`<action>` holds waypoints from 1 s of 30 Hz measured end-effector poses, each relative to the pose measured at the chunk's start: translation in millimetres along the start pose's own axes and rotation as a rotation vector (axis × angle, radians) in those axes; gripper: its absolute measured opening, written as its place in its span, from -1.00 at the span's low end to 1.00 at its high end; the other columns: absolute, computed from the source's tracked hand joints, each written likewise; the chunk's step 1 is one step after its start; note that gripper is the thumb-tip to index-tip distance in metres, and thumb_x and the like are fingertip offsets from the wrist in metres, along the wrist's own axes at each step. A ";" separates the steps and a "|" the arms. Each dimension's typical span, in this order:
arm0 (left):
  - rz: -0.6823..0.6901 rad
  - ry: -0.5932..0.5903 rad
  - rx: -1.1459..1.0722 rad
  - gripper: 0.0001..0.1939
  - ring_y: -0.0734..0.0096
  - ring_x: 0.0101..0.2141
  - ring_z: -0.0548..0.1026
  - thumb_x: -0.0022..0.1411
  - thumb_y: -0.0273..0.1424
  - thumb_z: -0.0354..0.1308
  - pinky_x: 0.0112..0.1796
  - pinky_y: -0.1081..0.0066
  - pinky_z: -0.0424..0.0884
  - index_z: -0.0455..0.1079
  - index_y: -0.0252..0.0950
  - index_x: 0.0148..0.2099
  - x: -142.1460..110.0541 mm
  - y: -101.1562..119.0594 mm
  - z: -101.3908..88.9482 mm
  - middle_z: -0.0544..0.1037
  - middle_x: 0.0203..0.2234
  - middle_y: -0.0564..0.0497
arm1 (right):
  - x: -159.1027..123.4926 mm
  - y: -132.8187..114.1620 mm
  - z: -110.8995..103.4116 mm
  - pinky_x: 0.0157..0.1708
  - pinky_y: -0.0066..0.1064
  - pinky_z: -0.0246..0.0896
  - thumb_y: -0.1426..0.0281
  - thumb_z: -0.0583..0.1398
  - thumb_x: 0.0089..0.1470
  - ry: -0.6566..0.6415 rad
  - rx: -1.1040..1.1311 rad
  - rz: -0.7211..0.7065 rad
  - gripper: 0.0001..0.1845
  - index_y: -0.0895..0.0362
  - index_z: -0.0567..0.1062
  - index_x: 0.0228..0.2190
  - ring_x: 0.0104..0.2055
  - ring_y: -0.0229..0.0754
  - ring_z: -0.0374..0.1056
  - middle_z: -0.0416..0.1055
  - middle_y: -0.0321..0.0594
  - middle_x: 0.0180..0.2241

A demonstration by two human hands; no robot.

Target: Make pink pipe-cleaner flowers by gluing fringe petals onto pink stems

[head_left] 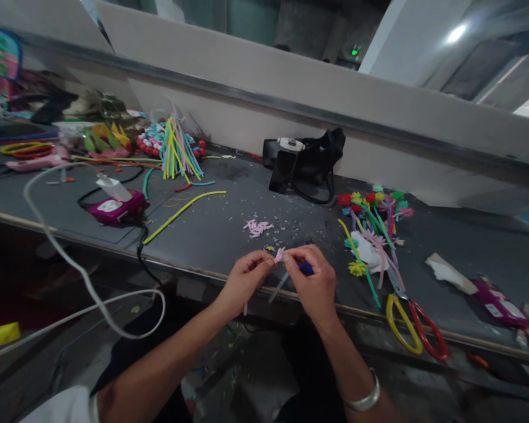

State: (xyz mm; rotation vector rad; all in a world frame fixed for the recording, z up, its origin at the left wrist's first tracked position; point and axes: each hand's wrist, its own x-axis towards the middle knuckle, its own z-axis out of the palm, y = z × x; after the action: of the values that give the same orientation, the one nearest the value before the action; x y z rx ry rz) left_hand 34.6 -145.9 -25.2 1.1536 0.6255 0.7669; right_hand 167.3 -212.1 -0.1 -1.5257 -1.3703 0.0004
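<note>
My left hand [251, 276] is closed in a pinch on a small pink foam-like flower [280, 254]; a pink stem end shows below that hand. From the other side, the fingertips of my right hand [311, 276] press together at the flower's petals. Whether a separate petal is between them is too small to tell. A dark blue object [305, 268] shows by my right palm, and a translucent strip [278, 288] slants down between the hands; how they are held is partly hidden. Just beyond lies a pile of small pink pieces [258, 228].
Finished-looking colourful flowers [370, 217] lie at right beside scissors [417, 329] overhanging the table edge. A black bag [308, 158] stands at the back. On the left are a yellow strip [180, 214], a purple power box [117, 208] and a looping white cable [77, 264].
</note>
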 end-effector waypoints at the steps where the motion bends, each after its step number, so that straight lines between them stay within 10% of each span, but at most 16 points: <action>1: -0.009 -0.006 -0.020 -0.73 0.62 -0.61 0.02 0.17 -0.19 0.21 -0.60 0.52 -0.09 0.40 -0.32 -0.32 0.1 0.0 -0.3 0.14 -0.65 0.19 | -0.2 -0.6 -0.4 -0.19 -0.37 0.23 0.39 0.19 0.15 0.001 0.008 0.005 -0.88 0.09 0.51 -0.42 -0.27 -0.23 0.35 0.44 -0.29 -0.39; 11: -0.078 -0.045 -0.169 -0.73 0.69 -0.67 0.08 0.19 -0.18 0.21 -0.64 0.56 -0.07 0.39 -0.31 -0.30 0.5 5.4 -7.2 0.25 -0.62 0.17 | 1.4 29.7 -11.0 -0.19 -0.31 0.28 0.38 0.13 0.10 0.067 -0.229 0.086 -0.79 0.12 0.52 -0.23 -0.29 -0.17 0.36 0.47 -0.20 -0.32; 21: -0.045 0.017 -0.171 -0.71 0.70 -0.66 0.08 0.16 -0.18 0.23 -0.65 0.56 -0.10 0.40 -0.34 -0.29 4.0 11.4 -15.4 0.28 -0.60 0.15 | -13.6 49.5 -21.5 -0.21 -0.17 0.18 0.36 0.22 -0.04 -0.296 -0.837 0.114 -0.50 0.20 0.42 -0.01 -0.13 0.12 0.31 0.47 0.03 -0.15; 30: 0.004 0.038 -0.168 -0.70 0.68 -0.65 0.06 0.15 -0.16 0.24 -0.64 0.57 -0.07 0.40 -0.32 -0.28 4.8 9.7 -19.9 0.24 -0.62 0.17 | -10.4 61.6 -20.8 -0.17 -0.19 0.22 0.42 0.17 -0.03 -0.323 -0.764 0.127 -0.64 0.26 0.51 -0.16 -0.21 0.04 0.38 0.51 0.05 -0.25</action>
State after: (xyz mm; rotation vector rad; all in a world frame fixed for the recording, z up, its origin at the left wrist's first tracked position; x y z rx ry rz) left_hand 20.1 -128.9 -22.0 0.9888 0.5792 0.8304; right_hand 220.7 -221.6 -37.3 -2.3250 -1.6214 -0.2299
